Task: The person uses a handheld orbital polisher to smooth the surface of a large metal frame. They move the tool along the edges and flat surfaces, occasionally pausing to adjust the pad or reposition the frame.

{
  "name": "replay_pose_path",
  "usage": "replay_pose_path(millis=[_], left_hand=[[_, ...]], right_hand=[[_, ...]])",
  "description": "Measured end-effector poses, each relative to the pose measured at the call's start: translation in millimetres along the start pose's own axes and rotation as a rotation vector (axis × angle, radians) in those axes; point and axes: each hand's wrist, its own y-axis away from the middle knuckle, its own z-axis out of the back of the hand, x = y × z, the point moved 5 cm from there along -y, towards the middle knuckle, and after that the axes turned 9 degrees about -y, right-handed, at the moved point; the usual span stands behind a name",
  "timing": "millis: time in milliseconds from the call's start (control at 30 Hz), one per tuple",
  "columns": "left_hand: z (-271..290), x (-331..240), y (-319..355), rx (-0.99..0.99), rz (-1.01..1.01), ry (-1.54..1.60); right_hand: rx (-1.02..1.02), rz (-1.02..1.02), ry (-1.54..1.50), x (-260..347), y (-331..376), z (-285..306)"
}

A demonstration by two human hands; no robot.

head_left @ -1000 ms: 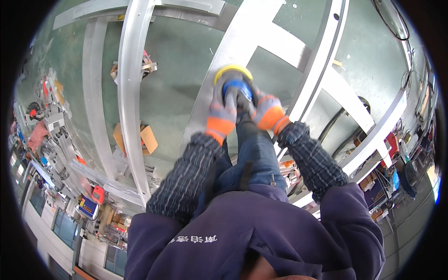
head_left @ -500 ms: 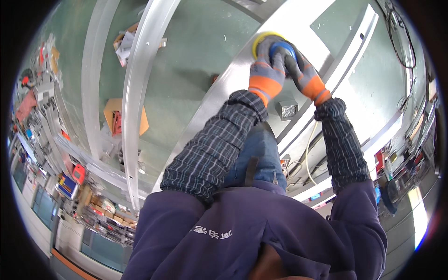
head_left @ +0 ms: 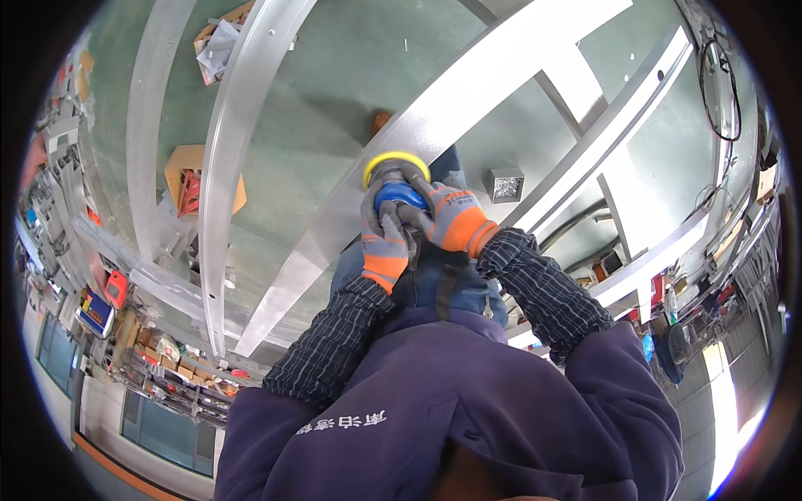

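A blue sander with a round yellow-edged pad rests on the wide, brushed metal beam that runs diagonally in front of me. My left hand, in a grey and orange work glove, is closed around the near left side of its body. From the right, my right hand in a matching glove grips the blue top, its fingers reaching over it. The hands sit close together near my waist. Part of the sander's body is hidden by my gloves.
A parallel metal bar stands at left, another frame bar at right. On the floor are a cardboard box with red items and a small metal box. A black cable loops at the far right.
Both hands have pulled the sander along the beam toward my body and to the left. My arms are now bent more, and the beam's far stretch is uncovered.
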Motion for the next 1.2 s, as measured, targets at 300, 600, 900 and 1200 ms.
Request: replay_pose_path(millis=[300, 600, 900, 1200], left_hand=[[-95, -74, -77, 0.124, -0.284, -0.168], [-51, -70, -51, 0.059, -0.363, -0.054], [-57, -64, -57, 0.048, -0.312, -0.019], [-67, -79, -58, 0.033, -0.303, 0.014]], right_hand=[[-0.422, -0.002, -0.193, -38, 2, 106], [-0.222, -0.059, 0.023, -18, 0, 72], [-0.25, -0.075, 0.042, -14, -1, 81], [-0.263, -0.047, 0.018, -16, -1, 96]])
